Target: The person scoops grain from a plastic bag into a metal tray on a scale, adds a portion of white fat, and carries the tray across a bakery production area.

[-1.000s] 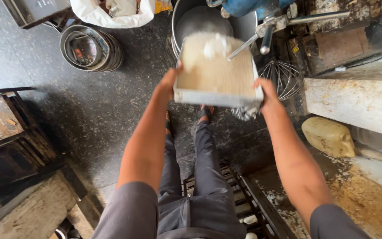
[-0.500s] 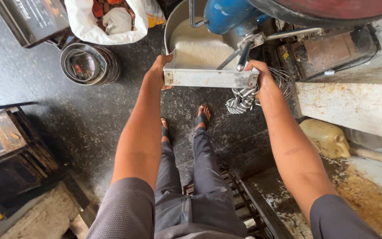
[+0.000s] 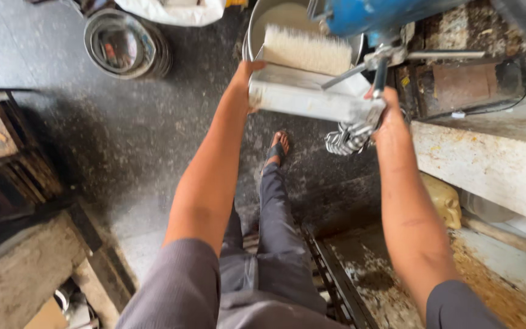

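The left hand [image 3: 243, 82] grips the left end of a rectangular white-dusted metal tray [image 3: 308, 97], fingers wrapped around its edge; the right hand [image 3: 388, 116] clasps the tray's right end, with its fingers mostly hidden behind the corner. Held between both hands, the tray is tilted forward over a large round steel mixing bowl [image 3: 263, 18], and white powder [image 3: 307, 50] is heaped along its far edge, at the bowl's rim. A blue machine head [image 3: 366, 15] overhangs the bowl, and a wire whisk attachment [image 3: 347, 137] shows just under the tray's right corner. On the dark floor [image 3: 92, 134] to the left stands a stack of round metal pans [image 3: 126, 42]. A stained concrete counter [image 3: 488, 164] runs along the right.
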